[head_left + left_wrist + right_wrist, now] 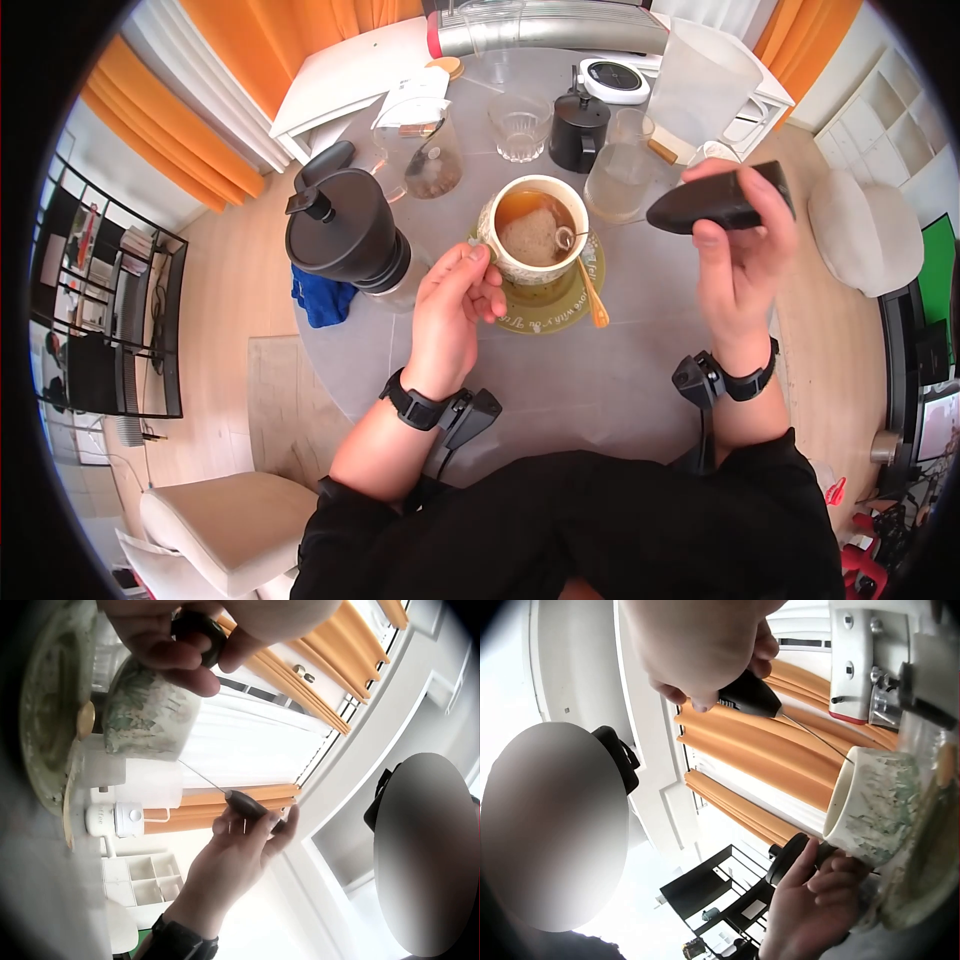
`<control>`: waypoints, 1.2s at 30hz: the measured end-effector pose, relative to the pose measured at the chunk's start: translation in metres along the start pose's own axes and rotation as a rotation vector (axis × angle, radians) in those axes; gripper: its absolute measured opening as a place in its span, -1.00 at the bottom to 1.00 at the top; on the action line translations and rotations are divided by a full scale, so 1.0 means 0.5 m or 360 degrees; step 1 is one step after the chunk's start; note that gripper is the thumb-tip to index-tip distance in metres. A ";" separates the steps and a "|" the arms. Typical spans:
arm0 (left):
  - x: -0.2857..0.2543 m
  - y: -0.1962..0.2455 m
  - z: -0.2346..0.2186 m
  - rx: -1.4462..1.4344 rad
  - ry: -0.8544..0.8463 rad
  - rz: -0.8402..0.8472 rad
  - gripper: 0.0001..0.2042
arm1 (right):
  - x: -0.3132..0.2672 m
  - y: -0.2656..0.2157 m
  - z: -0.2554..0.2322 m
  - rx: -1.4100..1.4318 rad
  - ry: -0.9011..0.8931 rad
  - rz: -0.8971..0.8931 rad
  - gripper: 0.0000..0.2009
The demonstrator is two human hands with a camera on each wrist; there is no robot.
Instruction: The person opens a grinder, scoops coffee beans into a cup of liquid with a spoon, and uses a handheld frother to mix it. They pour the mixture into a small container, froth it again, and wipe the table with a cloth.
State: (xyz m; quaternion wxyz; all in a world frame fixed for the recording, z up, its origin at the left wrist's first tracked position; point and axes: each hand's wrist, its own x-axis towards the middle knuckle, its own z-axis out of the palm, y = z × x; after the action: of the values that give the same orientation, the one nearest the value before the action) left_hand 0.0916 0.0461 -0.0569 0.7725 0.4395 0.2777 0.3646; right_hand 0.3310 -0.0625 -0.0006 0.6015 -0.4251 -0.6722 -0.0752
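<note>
The right hand (pixel 738 262) grips the black handle of a milk frother (pixel 712 203), fingers and thumb curled round it. The frother's thin wire shaft slants down and left, and its whisk ring sits in the foamy brown liquid inside the mug (pixel 535 232).

The mug stands on a green saucer (pixel 560 305) near the centre of the round grey table (pixel 600 370). A gold spoon (pixel 592 295) lies on the saucer, to the right of the mug.

The left hand (pixel 452 315) is at the mug's left side, fingers curled and pinching the handle.

To the left of the mug stands a black grinder (pixel 345 230), with a blue cloth (pixel 322 298) just beside it. On the far side of the table stand a clear glass (pixel 520 125), a black jug (pixel 580 130) and a large translucent pitcher (pixel 705 85).
</note>
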 end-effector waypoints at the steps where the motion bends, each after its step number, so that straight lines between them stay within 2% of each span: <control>1: 0.000 0.000 0.000 0.0010 0.0002 -0.0005 -0.76 | -0.006 -0.002 0.002 0.0145 0.0096 -0.0028 -0.44; 2: 0.000 0.000 0.002 0.0010 -0.0010 -0.0009 -0.76 | -0.017 -0.008 -0.004 0.0201 0.0137 0.0093 -0.31; 5: 0.001 0.001 0.004 -0.0001 0.0006 -0.0023 -0.77 | -0.044 -0.023 -0.002 0.0151 0.0031 0.0223 -0.25; 7: 0.004 -0.001 0.003 -0.0019 0.0056 -0.0005 -0.77 | -0.055 -0.044 -0.009 0.0131 0.0049 0.0272 -0.28; 9: 0.004 -0.003 0.000 -0.0020 0.0040 -0.0011 -0.77 | -0.073 -0.059 -0.016 0.0220 0.0217 0.0426 -0.37; 10: 0.003 -0.003 0.000 -0.0023 0.0033 -0.0002 -0.77 | -0.080 -0.066 -0.018 0.0139 0.0143 0.0444 -0.45; 11: 0.002 -0.002 0.001 -0.0023 0.0022 -0.0012 -0.77 | -0.086 -0.070 -0.024 0.0127 0.0149 0.0450 -0.45; 13: 0.001 0.003 0.003 0.0027 0.0018 -0.0010 -0.74 | -0.099 -0.074 -0.034 -0.0122 -0.0056 0.0427 -0.49; 14: 0.002 0.005 0.004 0.0027 0.0012 -0.0009 -0.74 | -0.099 -0.076 -0.023 0.0012 0.0177 0.0455 -0.52; 15: 0.001 0.005 0.005 0.0013 0.0019 -0.0008 -0.74 | -0.098 -0.078 -0.026 0.0009 0.0177 0.0458 -0.52; 18: -0.003 0.005 0.006 -0.0011 0.0013 -0.0011 -0.75 | -0.091 -0.087 -0.045 -0.0468 -0.0247 0.0362 -0.54; 22: -0.003 0.006 0.007 -0.0034 0.0016 -0.0017 -0.75 | -0.110 -0.093 -0.048 -0.0436 -0.0141 0.0359 -0.53; 24: -0.002 -0.001 -0.001 -0.0043 -0.0006 -0.0011 -0.77 | -0.114 -0.101 -0.046 -0.0669 -0.0499 0.0531 -0.56; 28: 0.000 0.000 -0.001 -0.0095 -0.0014 -0.0014 -0.78 | -0.127 -0.093 -0.056 -0.0614 -0.0346 0.0460 -0.57; 30: 0.000 0.000 0.002 -0.0114 0.0016 -0.0006 -0.78 | -0.134 -0.089 -0.065 -0.0619 -0.0100 0.0485 -0.58; 31: 0.001 0.000 0.003 -0.0134 0.0049 0.0006 -0.78 | -0.140 -0.086 -0.072 -0.0629 -0.0092 0.0486 -0.58; 33: 0.003 -0.002 0.000 -0.0135 0.0062 0.0023 -0.79 | -0.158 -0.073 -0.087 -0.0596 -0.0126 0.1130 -0.60; 36: 0.007 -0.007 -0.007 -0.0158 0.0108 0.0067 -0.79 | -0.193 -0.046 -0.094 -0.0598 -0.0209 0.1268 -0.64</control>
State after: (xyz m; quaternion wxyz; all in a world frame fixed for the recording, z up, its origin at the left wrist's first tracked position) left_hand 0.0920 0.0493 -0.0623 0.7757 0.3938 0.2760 0.4088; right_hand 0.3423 -0.1520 -0.0628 0.4518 -0.7568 -0.4673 0.0689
